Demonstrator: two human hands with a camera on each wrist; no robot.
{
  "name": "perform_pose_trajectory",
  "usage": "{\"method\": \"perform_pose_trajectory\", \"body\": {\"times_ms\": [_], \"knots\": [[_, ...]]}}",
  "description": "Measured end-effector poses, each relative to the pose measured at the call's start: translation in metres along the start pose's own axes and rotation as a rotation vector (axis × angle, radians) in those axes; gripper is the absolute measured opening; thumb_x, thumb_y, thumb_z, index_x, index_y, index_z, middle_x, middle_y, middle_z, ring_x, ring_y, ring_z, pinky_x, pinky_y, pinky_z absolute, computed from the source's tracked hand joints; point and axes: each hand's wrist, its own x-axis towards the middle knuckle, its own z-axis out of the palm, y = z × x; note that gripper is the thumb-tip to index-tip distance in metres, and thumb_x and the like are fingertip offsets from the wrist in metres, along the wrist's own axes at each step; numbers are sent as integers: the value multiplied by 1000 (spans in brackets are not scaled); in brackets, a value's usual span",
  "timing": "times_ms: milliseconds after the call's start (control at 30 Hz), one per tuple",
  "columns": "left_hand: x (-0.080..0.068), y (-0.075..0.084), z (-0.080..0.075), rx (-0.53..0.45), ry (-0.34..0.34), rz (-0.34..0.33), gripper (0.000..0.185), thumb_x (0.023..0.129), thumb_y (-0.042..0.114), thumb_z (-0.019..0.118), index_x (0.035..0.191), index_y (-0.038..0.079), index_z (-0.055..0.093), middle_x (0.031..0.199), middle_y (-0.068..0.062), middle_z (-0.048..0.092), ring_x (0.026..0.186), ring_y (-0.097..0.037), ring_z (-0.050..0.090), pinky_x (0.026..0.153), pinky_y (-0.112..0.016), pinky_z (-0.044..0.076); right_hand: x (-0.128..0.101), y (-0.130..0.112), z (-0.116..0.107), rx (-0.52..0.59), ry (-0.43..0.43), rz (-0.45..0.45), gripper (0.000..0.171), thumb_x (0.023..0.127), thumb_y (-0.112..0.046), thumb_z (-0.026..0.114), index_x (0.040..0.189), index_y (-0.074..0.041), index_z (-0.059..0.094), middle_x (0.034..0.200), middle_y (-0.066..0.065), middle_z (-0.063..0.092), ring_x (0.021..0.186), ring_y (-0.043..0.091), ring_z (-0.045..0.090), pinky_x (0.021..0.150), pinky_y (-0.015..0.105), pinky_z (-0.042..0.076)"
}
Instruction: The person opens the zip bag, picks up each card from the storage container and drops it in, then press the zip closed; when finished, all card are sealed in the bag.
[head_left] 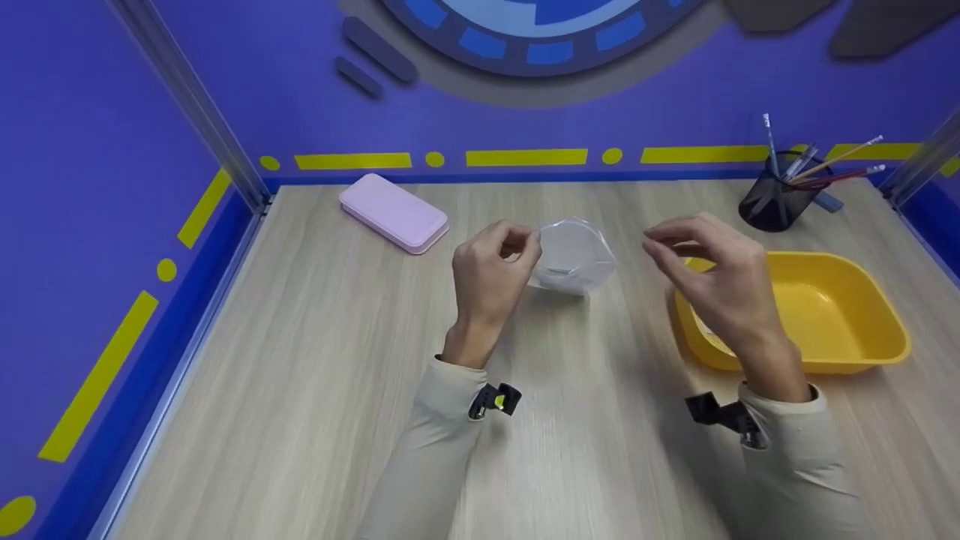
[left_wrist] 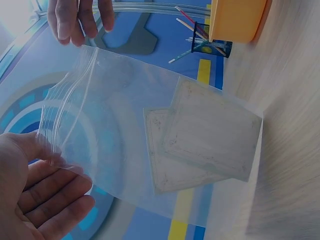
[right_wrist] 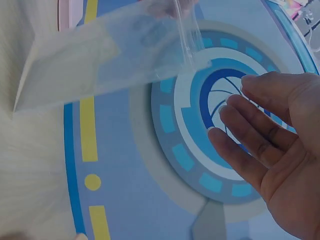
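My left hand (head_left: 495, 266) pinches a top corner of a clear zip-seal plastic bag (head_left: 576, 262) between thumb and forefinger, with the other fingers bent below. The bag's ribbed seal strip (left_wrist: 67, 107) runs along its mouth. Inside, toward the bottom, lie two overlapping flat rectangles (left_wrist: 212, 130), pale and with faint border lines; their kind is unclear. The bag's lower end meets the wooden tabletop. My right hand (head_left: 716, 274) hovers to the right of the bag, apart from it, its fingers (right_wrist: 250, 155) loosely bent with nothing between them.
A yellow plastic basin (head_left: 832, 315) stands partly beneath the right hand. Behind it is a black mesh pen cup (head_left: 772, 195) with pencils, a small dark block (head_left: 828, 201) beside it. A pink case (head_left: 394, 212) lies back left. A blue decorated wall (head_left: 300, 112) rises behind.
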Motion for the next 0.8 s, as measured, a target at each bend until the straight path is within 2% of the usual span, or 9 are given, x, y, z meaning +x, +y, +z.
{"method": "perform_pose_trajectory", "body": {"times_ms": [167, 333, 600, 700, 800], "knots": [[0, 0, 0, -1, 6, 11, 5, 91, 2, 79, 87, 1, 76, 82, -7, 76, 71, -17, 72, 68, -27, 59, 1, 9, -16, -51, -14, 57, 17, 94, 0, 78, 111, -1, 77, 107, 6, 76, 97, 0, 66, 87, 10, 51], [-1, -3, 1, -8, 4, 10, 5, 91, 2, 78, 88, 1, 75, 83, -8, 76, 72, -17, 73, 69, -25, 59, 2, 21, -28, -72, -47, 77, 17, 94, 2, 78, 111, -2, 78, 107, 5, 75, 97, -2, 65, 86, 8, 49], [-1, -1, 0, -7, 4, 4, 5, 91, 3, 79, 87, 1, 76, 83, -7, 76, 73, -17, 73, 71, -25, 59, -1, 43, -44, -160, -170, 77, 17, 94, 1, 79, 109, -5, 78, 104, 4, 74, 95, -7, 60, 87, 5, 45], [-1, -1, 0, -1, 3, -10, 5, 91, 3, 79, 86, 2, 76, 82, -6, 76, 73, -17, 73, 70, -24, 59, -3, 53, -49, -207, -217, 85, 16, 94, -2, 80, 109, -7, 78, 105, 4, 74, 96, 1, 63, 88, 4, 43], [0, -1, 0, 0, 1, -19, 5, 90, 3, 79, 86, 2, 76, 81, -6, 76, 72, -17, 73, 70, -24, 59, -7, 64, -54, -241, -264, 94, 17, 94, -3, 81, 110, -7, 78, 105, 6, 73, 98, 16, 66, 87, 2, 40]]}}
